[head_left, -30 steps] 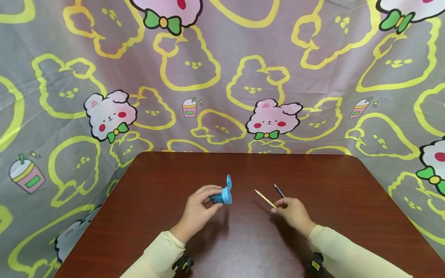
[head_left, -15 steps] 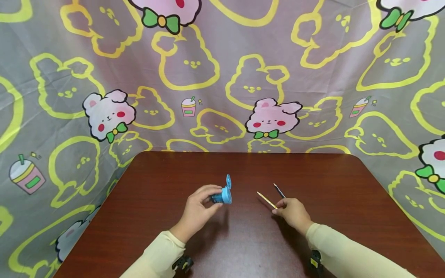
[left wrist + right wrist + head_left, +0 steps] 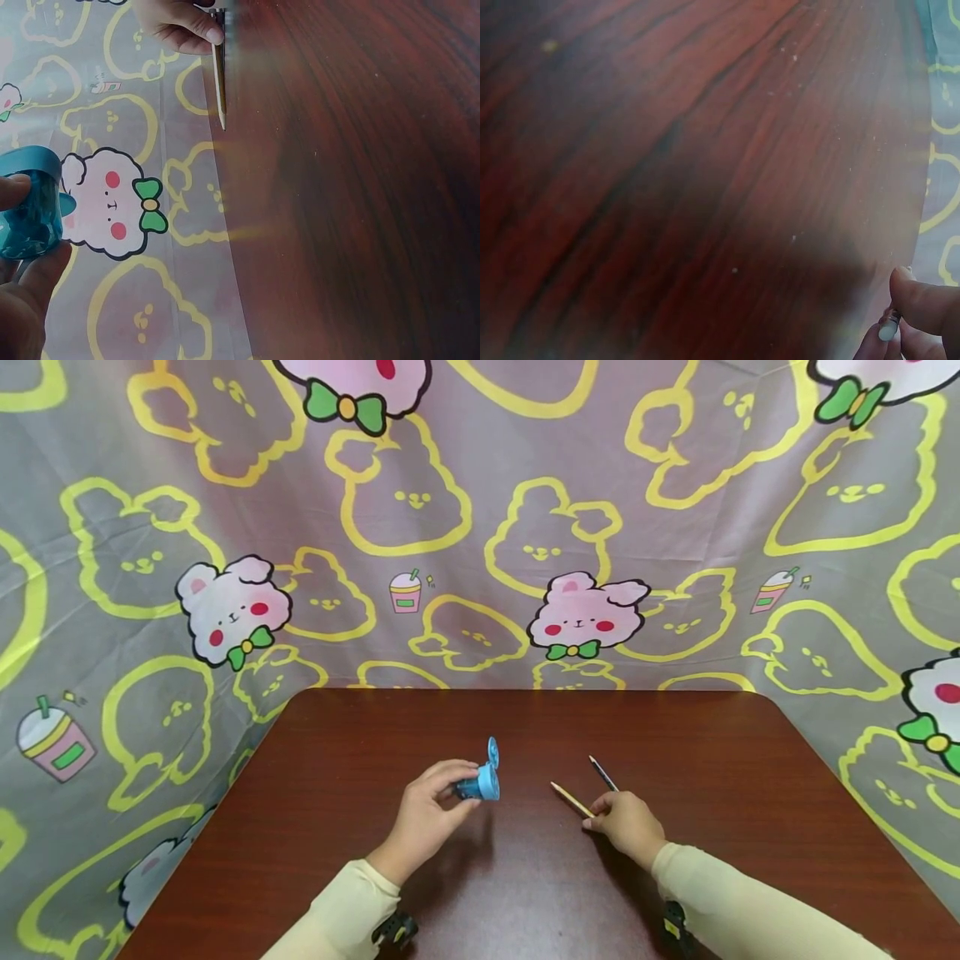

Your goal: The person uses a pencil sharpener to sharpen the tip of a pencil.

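Note:
In the head view my left hand [image 3: 431, 806] grips a small blue pencil sharpener [image 3: 480, 782], with a see-through body and a flip lid [image 3: 492, 752] standing up. Its mouth faces right, above the table. The left wrist view shows thumb and fingers around the sharpener [image 3: 31, 202]. To the right, my right hand [image 3: 626, 827] pinches a pale wooden pencil [image 3: 572, 799], its tip pointing up and left, apart from the sharpener. A white pencil end [image 3: 889, 330] shows between the fingers in the right wrist view. Beyond that hand a dark pencil [image 3: 602, 772] is partly hidden by it.
A dark red-brown wooden table [image 3: 375, 735] spreads beneath both hands. Behind it and along its sides hangs a cloth [image 3: 465, 485] printed with yellow outlines and bunny faces. Dark straps with small devices [image 3: 395, 930] sit at both wrists.
My right hand has moved slightly nearer to me with the pale pencil, whose tip now sits lower. The left hand and the sharpener have stayed in place, as has the dark pencil.

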`<state>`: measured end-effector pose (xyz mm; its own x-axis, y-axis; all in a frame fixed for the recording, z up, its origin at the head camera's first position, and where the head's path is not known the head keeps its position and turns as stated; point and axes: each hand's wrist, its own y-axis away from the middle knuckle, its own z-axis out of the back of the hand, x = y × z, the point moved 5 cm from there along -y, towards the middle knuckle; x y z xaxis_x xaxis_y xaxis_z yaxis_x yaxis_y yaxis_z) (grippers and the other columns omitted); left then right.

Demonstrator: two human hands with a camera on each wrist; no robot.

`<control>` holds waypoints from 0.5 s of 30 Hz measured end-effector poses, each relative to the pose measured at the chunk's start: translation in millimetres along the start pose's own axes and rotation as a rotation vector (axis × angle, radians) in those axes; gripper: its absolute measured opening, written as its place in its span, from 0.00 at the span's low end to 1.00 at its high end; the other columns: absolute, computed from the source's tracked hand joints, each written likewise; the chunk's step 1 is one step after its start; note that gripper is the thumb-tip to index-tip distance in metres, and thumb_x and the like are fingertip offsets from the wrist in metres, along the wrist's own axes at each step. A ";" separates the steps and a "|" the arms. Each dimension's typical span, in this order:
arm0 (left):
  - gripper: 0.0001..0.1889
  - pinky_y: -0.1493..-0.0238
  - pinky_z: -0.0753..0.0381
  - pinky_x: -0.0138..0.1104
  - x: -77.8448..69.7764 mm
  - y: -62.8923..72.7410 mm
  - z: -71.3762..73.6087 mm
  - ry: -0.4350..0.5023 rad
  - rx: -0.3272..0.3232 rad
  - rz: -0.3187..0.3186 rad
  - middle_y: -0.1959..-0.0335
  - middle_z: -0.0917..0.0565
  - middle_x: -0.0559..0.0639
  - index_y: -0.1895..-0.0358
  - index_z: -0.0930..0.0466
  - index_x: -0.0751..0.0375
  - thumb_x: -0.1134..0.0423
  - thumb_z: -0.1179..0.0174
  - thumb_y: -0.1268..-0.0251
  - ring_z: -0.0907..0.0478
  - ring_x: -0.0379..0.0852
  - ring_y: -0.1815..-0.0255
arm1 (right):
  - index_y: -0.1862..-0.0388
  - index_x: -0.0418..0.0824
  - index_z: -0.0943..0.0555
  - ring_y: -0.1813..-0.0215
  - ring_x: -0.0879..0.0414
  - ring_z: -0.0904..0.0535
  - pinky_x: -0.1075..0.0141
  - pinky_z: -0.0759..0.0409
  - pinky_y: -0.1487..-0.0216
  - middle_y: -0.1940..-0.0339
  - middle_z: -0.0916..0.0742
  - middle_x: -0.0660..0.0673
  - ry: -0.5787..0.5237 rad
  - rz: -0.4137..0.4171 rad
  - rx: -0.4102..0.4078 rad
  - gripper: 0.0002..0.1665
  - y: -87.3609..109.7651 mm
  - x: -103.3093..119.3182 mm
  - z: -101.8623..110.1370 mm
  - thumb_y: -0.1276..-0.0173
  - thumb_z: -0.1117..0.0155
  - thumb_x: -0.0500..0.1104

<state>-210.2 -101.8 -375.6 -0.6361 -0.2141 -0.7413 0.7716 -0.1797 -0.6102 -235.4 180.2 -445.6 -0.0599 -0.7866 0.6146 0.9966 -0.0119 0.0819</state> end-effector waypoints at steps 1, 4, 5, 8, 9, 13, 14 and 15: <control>0.18 0.55 0.16 0.38 0.1 0.2 -0.2 0.000 0.001 -0.001 0.53 0.17 0.60 0.56 0.17 0.68 0.82 0.32 0.54 0.19 0.47 0.53 | 0.69 0.41 0.15 0.72 0.58 0.26 0.64 0.32 0.73 0.76 0.17 0.53 0.006 0.001 -0.002 0.09 -0.1 0.1 -0.5 0.46 0.25 0.42; 0.19 0.55 0.17 0.37 0.3 0.7 -0.3 -0.001 0.003 0.004 0.53 0.18 0.60 0.56 0.17 0.68 0.83 0.32 0.54 0.20 0.45 0.53 | 0.68 0.41 0.15 0.71 0.57 0.25 0.63 0.31 0.73 0.75 0.17 0.52 0.016 -0.001 -0.001 0.09 -1.0 -0.2 -2.3 0.47 0.25 0.43; 0.19 0.55 0.17 0.37 0.3 0.8 -0.4 0.000 0.004 0.005 0.53 0.18 0.60 0.56 0.17 0.68 0.83 0.32 0.54 0.20 0.45 0.53 | 0.68 0.41 0.15 0.70 0.57 0.24 0.63 0.30 0.73 0.75 0.17 0.52 0.018 -0.002 -0.001 0.09 -1.1 -0.1 -2.7 0.47 0.25 0.43; 0.19 0.55 0.17 0.36 0.9 1.0 -0.9 0.002 0.005 0.008 0.53 0.18 0.59 0.56 0.17 0.68 0.83 0.32 0.54 0.20 0.43 0.53 | 0.67 0.41 0.15 0.70 0.57 0.23 0.62 0.29 0.72 0.73 0.16 0.51 0.017 -0.010 0.003 0.10 -1.8 -0.3 -4.1 0.46 0.25 0.43; 0.19 0.55 0.17 0.36 1.2 1.1 -1.1 0.004 0.006 0.008 0.53 0.18 0.59 0.56 0.17 0.68 0.83 0.32 0.54 0.20 0.43 0.53 | 0.66 0.40 0.15 0.69 0.57 0.23 0.62 0.29 0.72 0.73 0.16 0.51 0.017 -0.014 0.002 0.10 -1.9 -0.4 -4.3 0.46 0.25 0.43; 0.19 0.55 0.17 0.36 1.6 1.4 -1.6 0.012 0.003 -0.002 0.53 0.18 0.58 0.56 0.17 0.68 0.83 0.32 0.54 0.20 0.44 0.53 | 0.67 0.41 0.15 0.69 0.57 0.23 0.62 0.29 0.72 0.73 0.16 0.51 0.014 -0.027 -0.004 0.10 -2.0 -0.9 -5.5 0.46 0.25 0.43; 0.19 0.55 0.17 0.36 1.7 1.4 -1.6 0.013 0.002 -0.003 0.53 0.17 0.58 0.56 0.17 0.68 0.83 0.32 0.54 0.20 0.45 0.53 | 0.67 0.41 0.15 0.69 0.57 0.22 0.62 0.29 0.72 0.73 0.15 0.51 0.014 -0.028 -0.005 0.10 -1.9 -1.1 -5.8 0.46 0.25 0.43; 0.19 0.55 0.17 0.37 1.6 1.4 -1.7 0.012 0.002 -0.003 0.53 0.17 0.58 0.56 0.17 0.68 0.83 0.32 0.54 0.20 0.45 0.53 | 0.66 0.41 0.15 0.69 0.57 0.22 0.62 0.29 0.72 0.73 0.15 0.51 0.014 -0.030 -0.006 0.10 -1.8 -1.3 -6.3 0.46 0.25 0.43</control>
<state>-210.1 -100.8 -378.1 -0.6386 -0.2019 -0.7426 0.7694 -0.1824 -0.6122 -236.8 177.4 -451.5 -0.0892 -0.7944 0.6008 0.9946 -0.0394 0.0956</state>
